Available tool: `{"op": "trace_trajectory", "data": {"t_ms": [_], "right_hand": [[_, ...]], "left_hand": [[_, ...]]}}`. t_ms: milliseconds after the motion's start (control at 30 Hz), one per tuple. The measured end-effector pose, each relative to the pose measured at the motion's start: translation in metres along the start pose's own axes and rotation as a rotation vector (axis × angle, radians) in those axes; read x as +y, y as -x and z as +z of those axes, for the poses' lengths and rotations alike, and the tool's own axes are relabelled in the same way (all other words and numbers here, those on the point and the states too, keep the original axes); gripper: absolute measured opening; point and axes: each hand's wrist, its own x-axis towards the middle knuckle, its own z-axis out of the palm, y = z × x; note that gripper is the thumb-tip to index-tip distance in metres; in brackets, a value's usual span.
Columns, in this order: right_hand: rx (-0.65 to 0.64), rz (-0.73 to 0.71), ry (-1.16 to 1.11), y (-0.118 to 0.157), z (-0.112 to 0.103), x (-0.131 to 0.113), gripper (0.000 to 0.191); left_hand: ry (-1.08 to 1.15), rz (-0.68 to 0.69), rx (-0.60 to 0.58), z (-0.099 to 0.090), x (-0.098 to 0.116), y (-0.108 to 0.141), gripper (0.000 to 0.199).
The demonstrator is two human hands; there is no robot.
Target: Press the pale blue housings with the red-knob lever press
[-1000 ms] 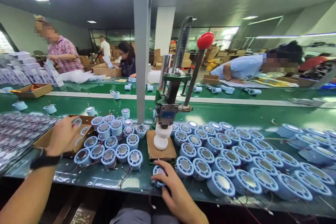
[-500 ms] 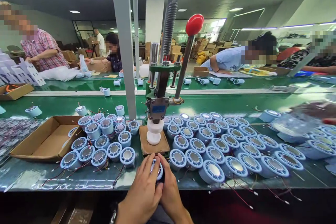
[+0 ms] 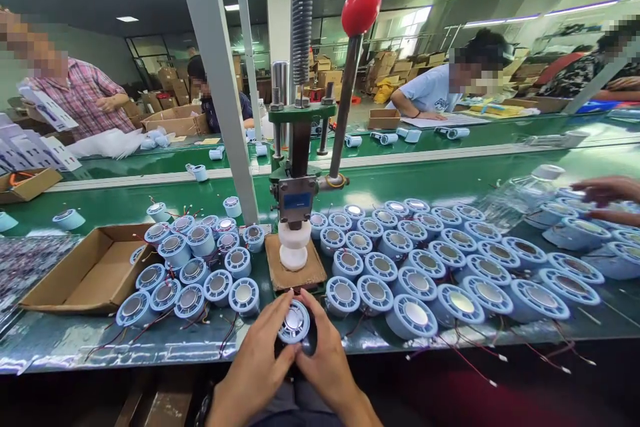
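Observation:
Both my left hand (image 3: 263, 347) and my right hand (image 3: 327, 350) are wrapped round one blue round part (image 3: 294, 322) at the bench's front edge. Its silver disc and slotted rim face up between my fingers. Just beyond it stands a hand press with a white pressing head (image 3: 293, 247) over a brown pad (image 3: 313, 267). The press lever ends in a red knob (image 3: 361, 8), raised. Many similar blue parts (image 3: 413, 315) with thin wires stand right of the press, and more (image 3: 190, 301) stand on the left.
An open cardboard box (image 3: 65, 280) lies at the left. A clear plastic bottle (image 3: 525, 197) lies at the right, near another person's hand (image 3: 610, 197). A grey post (image 3: 220, 80) rises behind the left parts. People work across the green belt.
My view has shifted and tilted down. My fingers have spread apart on the blue part, uncovering its top. At the right, the clear bottle has come to rest, with the other person's hand off it.

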Motion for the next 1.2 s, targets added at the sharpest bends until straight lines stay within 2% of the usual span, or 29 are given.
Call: {"op": "trace_trajectory", "data": {"t_ms": [100,233,333,467,533,667,867,967,1067,1200], "right_hand": [[0.002,0.013,-0.003,0.001,0.001,0.001,0.078],[-0.008,-0.001,-0.034,0.001,0.000,0.002,0.080],[-0.019,0.005,-0.045,0.000,-0.001,0.002,0.080],[-0.029,0.039,-0.034,0.001,0.000,0.003,0.079],[-0.026,0.051,-0.015,0.002,0.000,0.003,0.078],[-0.016,0.051,0.011,0.002,0.000,0.002,0.077],[0.005,0.089,-0.019,0.002,0.002,0.000,0.075],[0.007,0.115,-0.059,0.002,0.001,0.001,0.078],[0.000,0.116,-0.081,0.002,0.001,0.002,0.081],[-0.008,0.108,-0.094,0.004,0.000,0.004,0.085]], "left_hand": [[0.038,-0.060,0.082,0.003,0.003,-0.004,0.075],[0.075,-0.089,0.054,0.005,0.008,-0.007,0.086],[0.099,-0.084,0.048,0.005,0.006,-0.004,0.083],[0.126,-0.107,0.147,0.007,0.003,-0.003,0.080],[0.135,-0.124,0.182,0.008,0.007,-0.006,0.087],[0.137,-0.173,0.177,0.012,0.019,-0.016,0.103],[0.105,-0.252,0.384,0.026,0.018,-0.018,0.108],[0.106,-0.277,0.439,0.034,0.014,-0.015,0.105],[0.137,-0.277,0.402,0.037,0.010,-0.010,0.096],[0.197,-0.246,0.291,0.031,0.003,-0.002,0.098]]}}
